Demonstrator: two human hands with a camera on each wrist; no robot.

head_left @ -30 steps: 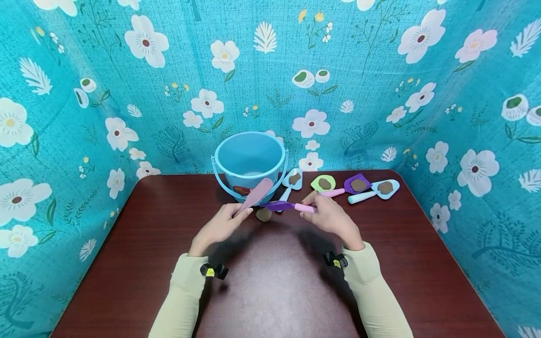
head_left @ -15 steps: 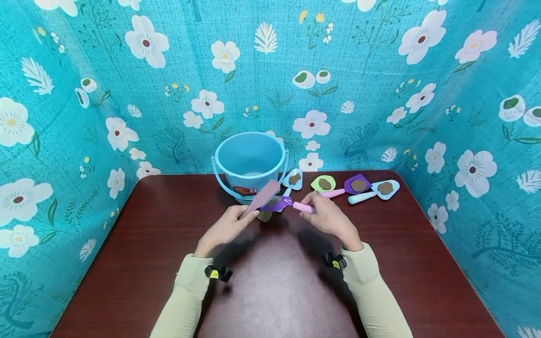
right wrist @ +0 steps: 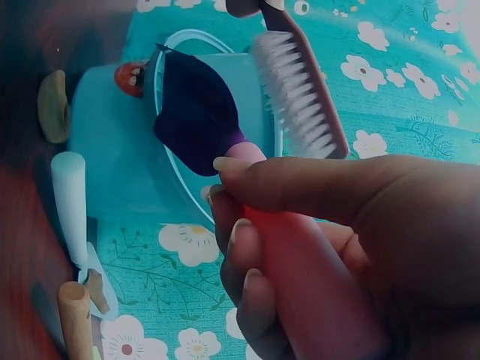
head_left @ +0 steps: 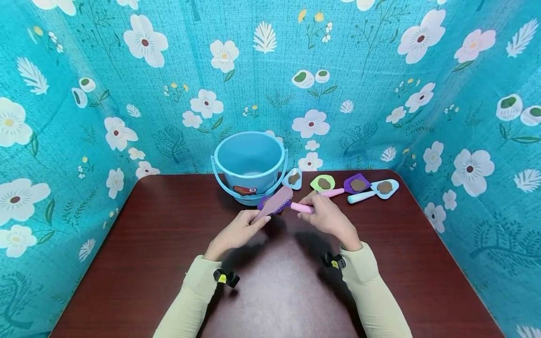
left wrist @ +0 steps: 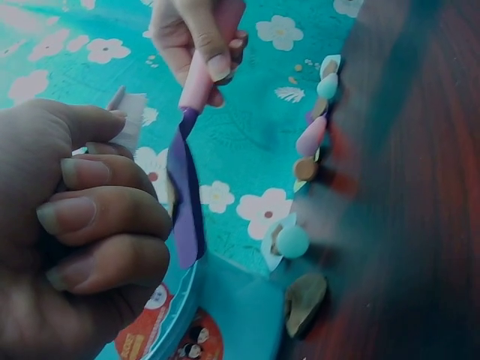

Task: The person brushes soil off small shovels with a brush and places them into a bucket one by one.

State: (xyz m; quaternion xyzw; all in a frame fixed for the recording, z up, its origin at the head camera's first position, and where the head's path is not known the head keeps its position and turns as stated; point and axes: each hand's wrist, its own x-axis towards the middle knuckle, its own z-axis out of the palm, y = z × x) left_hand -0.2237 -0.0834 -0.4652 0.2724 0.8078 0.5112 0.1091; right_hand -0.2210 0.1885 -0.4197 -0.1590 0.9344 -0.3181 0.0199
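Observation:
My left hand (head_left: 236, 232) grips a pink brush (head_left: 275, 202) with white bristles (right wrist: 296, 97), its head over the shovel's blade in the head view. My right hand (head_left: 329, 218) holds the pink handle (right wrist: 307, 277) of a toy shovel, thumb along it. The shovel's purple blade (right wrist: 199, 112) is held up in the air in front of the light blue bucket (head_left: 251, 164). In the head view the brush covers most of that blade. Whether the bristles touch it, I cannot tell. Both hands are above the table.
Blue (head_left: 292, 179), green (head_left: 323, 183), purple (head_left: 357, 183) and light blue (head_left: 385, 188) toy shovels with brown patches lie along the table's back edge. A brownish lump (left wrist: 305, 304) lies by the bucket. Floral cloth (head_left: 270, 70) hangs behind the table (head_left: 148, 244).
My left hand has moved right with the brush, which now overlaps the purple blade. The blade has turned from nearly edge-on. My right hand has barely moved.

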